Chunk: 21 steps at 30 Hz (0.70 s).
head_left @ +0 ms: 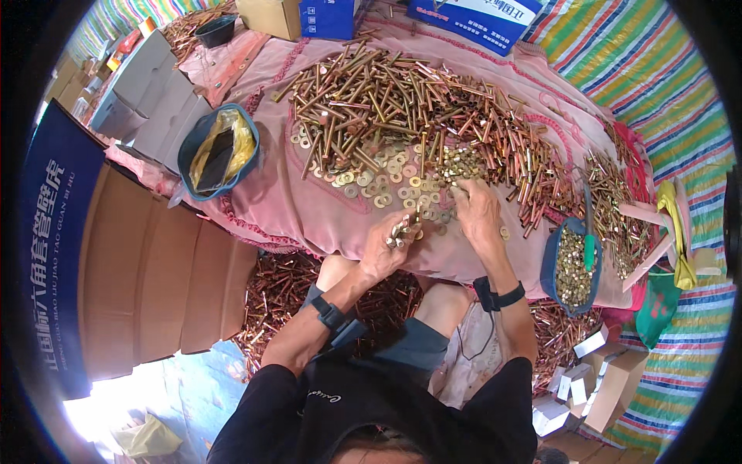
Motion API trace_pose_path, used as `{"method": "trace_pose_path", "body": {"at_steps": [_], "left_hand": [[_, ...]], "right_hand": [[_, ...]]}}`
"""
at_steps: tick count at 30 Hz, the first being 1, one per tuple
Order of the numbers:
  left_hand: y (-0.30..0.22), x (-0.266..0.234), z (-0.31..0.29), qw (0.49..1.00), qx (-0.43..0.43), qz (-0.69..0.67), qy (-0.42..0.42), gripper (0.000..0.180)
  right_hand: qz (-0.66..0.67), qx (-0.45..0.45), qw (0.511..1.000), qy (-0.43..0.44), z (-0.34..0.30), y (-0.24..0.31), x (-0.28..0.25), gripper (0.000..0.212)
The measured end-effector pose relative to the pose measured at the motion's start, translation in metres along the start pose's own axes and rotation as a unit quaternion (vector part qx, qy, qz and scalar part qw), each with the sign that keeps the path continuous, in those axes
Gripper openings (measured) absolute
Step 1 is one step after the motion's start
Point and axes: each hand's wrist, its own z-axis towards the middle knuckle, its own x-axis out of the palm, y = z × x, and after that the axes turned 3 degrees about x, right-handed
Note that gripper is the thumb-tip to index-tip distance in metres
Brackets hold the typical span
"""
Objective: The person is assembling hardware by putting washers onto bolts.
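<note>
So, blue-and-white cartons (pixel 328 17) are sitting at the top edge and a brown box with a blue label (pixel 147 271) is lying at left. The left hand (pixel 386 246) is clutching a bunch of brassy bolts (pixel 402 230); the right hand (pixel 475 210) is picking, fingers curled, among washers (pixel 386 182) on the pink-clothed surface (pixel 309 209).

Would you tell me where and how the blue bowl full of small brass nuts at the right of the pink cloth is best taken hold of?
Probably by the rim of the blue bowl, on its near, lower edge, coming from the right hand side. The bowl is heaped with nuts and a green-handled tool stands in it, so two hands on opposite rim edges would keep it level.
</note>
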Motion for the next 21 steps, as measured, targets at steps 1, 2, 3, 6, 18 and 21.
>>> {"method": "trace_pose_path", "body": {"at_steps": [1, 2, 3, 6, 18, 21], "left_hand": [[0.002, 0.001, -0.001, 1.0, 0.001, -0.002, 0.001, 0.032], [0.003, 0.002, -0.002, 1.0, -0.005, -0.027, -0.004, 0.032], [0.003, 0.002, -0.002, 0.999, -0.011, -0.05, -0.009, 0.034], [0.001, -0.001, -0.002, 0.999, -0.024, -0.035, 0.008, 0.035], [-0.007, 0.002, 0.002, 0.999, -0.037, -0.022, 0.002, 0.032], [-0.002, 0.002, 0.001, 0.999, 0.002, -0.048, -0.016, 0.034]], "right_hand": [[0.004, -0.038, 0.999, -0.018, -0.002, -0.007, 0.001, 0.023], [0.007, -0.076, 0.996, -0.035, -0.005, -0.012, 0.001, 0.02], [0.007, -0.076, 0.996, -0.036, -0.007, -0.013, 0.001, 0.02], [-0.011, -0.042, 0.999, -0.032, -0.009, -0.012, 0.001, 0.021], [-0.123, -0.106, 0.987, 0.005, 0.005, -0.004, 0.016, 0.022], [-0.064, -0.124, 0.99, -0.013, 0.001, -0.002, 0.011, 0.022]]}}
